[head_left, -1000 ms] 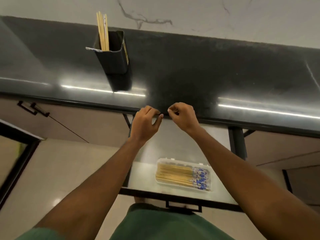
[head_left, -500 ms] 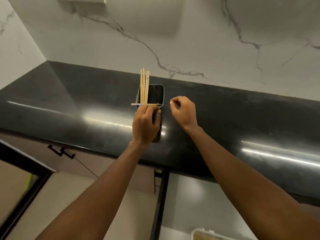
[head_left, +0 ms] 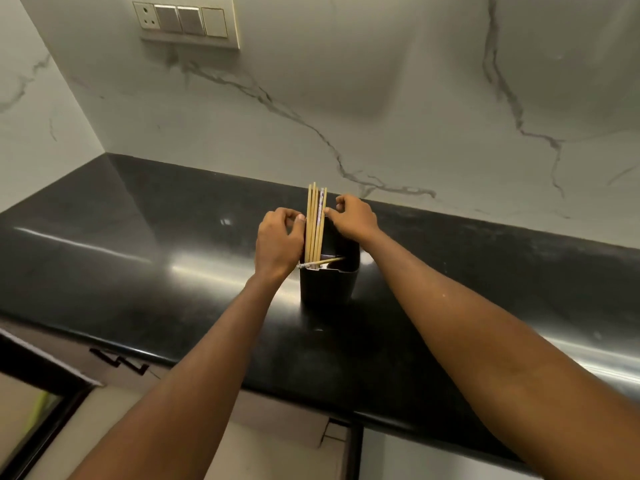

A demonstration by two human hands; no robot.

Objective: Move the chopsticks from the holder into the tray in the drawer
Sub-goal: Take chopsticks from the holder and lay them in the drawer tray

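A black holder (head_left: 327,285) stands on the dark countertop (head_left: 138,271). Several wooden chopsticks (head_left: 314,223) stick up out of its left side, and one more lies slanted across its rim. My left hand (head_left: 277,240) is at the bundle's left with its thumb pressed against the sticks. My right hand (head_left: 353,218) is at the bundle's right, fingertips touching the sticks above the holder's mouth. The bundle is pinched between the two hands. The tray is out of view.
A marble wall rises behind the counter, with a switch panel (head_left: 188,20) at the upper left. Below the counter edge, a corner of the open drawer (head_left: 433,459) shows at the bottom right, and a black cabinet handle (head_left: 119,362) at the left.
Both hands rose from the counter's front edge to the holder and closed in on the upright chopsticks from both sides. My view tilted up, so the drawer and tray dropped out of sight.
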